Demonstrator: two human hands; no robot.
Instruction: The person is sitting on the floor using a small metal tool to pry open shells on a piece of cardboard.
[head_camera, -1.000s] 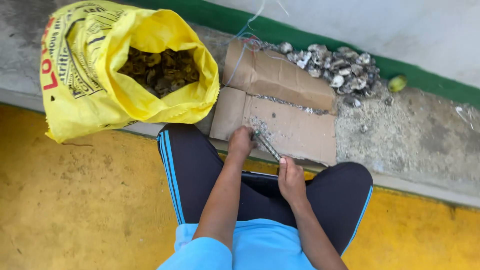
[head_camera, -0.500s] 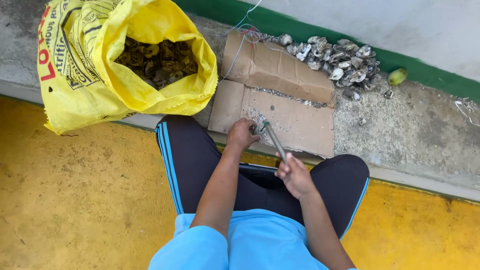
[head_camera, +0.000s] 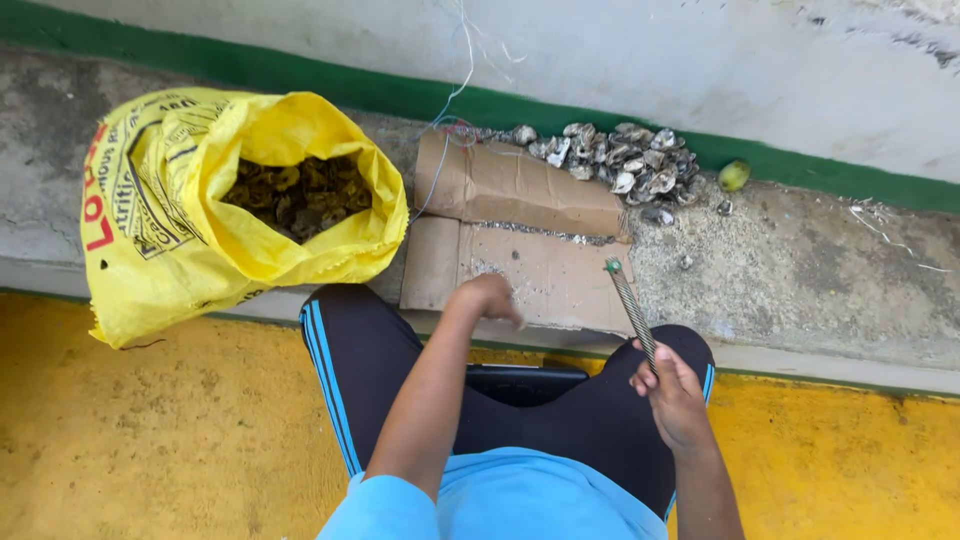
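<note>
The rod (head_camera: 630, 312), a thin ribbed metal bar, is clenched at its lower end in the right hand (head_camera: 672, 398) and slants up and away over the right knee, its tip above the edge of the cardboard (head_camera: 540, 270). The left hand (head_camera: 488, 298) is curled shut over the near edge of the cardboard; whether it grips anything cannot be told. Both arms reach out over black trousers (head_camera: 370, 370) with blue side stripes, and a dark stool (head_camera: 525, 383) shows between the knees. The floor (head_camera: 150, 440) beneath is yellow. Left of the cardboard, a yellow sack (head_camera: 180, 230) stands open, full of dark shells. Farther back, a heap of grey shells (head_camera: 625, 160) lies along the green strip at the foot of the wall, with a small green fruit (head_camera: 733, 175) just right of it.
</note>
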